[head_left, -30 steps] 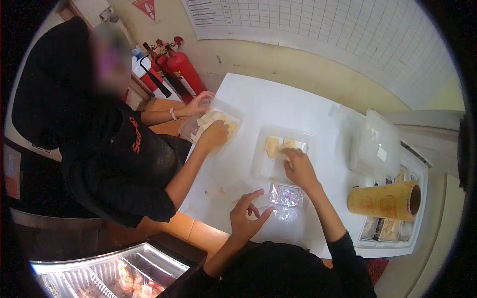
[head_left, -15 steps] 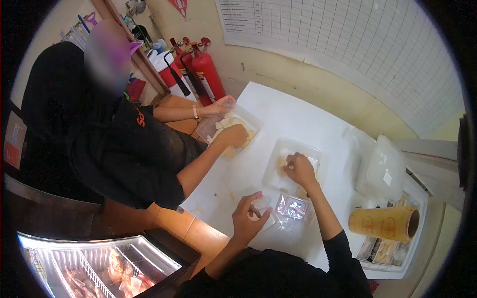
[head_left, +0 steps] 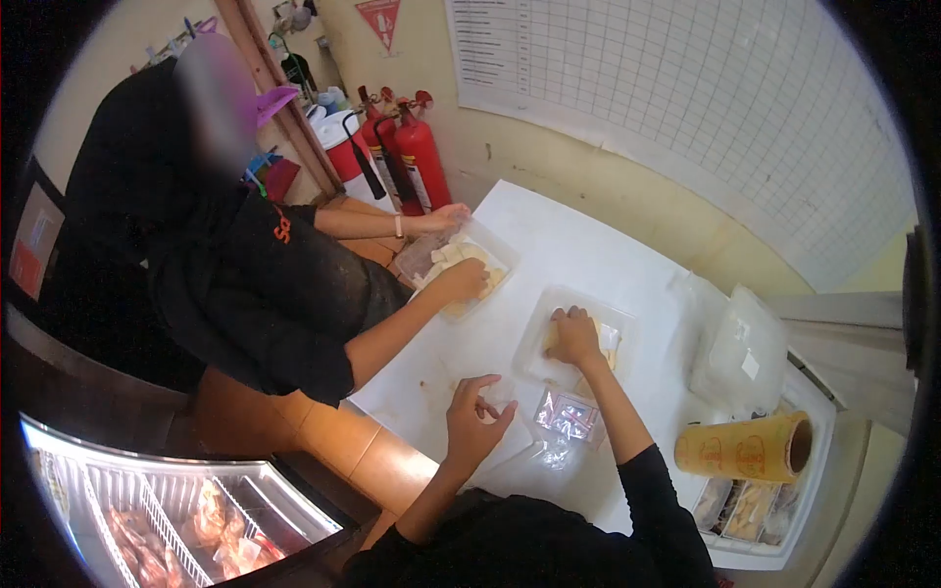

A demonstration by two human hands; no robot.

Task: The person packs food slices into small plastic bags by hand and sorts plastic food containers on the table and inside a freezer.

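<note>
My right hand [head_left: 575, 338] reaches down into a clear plastic container [head_left: 534, 365] on the white table, its curled fingers over pale yellow pieces [head_left: 610, 341]; what its fingertips touch is hidden. My left hand [head_left: 477, 423] hovers over the table to the left, thumb and fingers apart in a C shape, with nothing visible between them. Between my hands lies a transparent plastic packet with a printed label [head_left: 567, 416]. A co-worker's hand is in another clear container [head_left: 497, 245] of pale pieces [head_left: 456, 257] at the table's left edge.
A co-worker in black [head_left: 255, 265] stands at the left. On the right are a yellow wrap roll [head_left: 730, 448], stacked clear lids [head_left: 742, 353] and a tray of packed items [head_left: 750, 510]. Red fire extinguishers [head_left: 420, 162] stand by the wall. A lit display case [head_left: 186, 519] is lower left.
The view has shifted, so the scene sits differently in the frame. My right hand has moved to the container's left part, over the pale pieces. My left hand keeps about the same pose.
</note>
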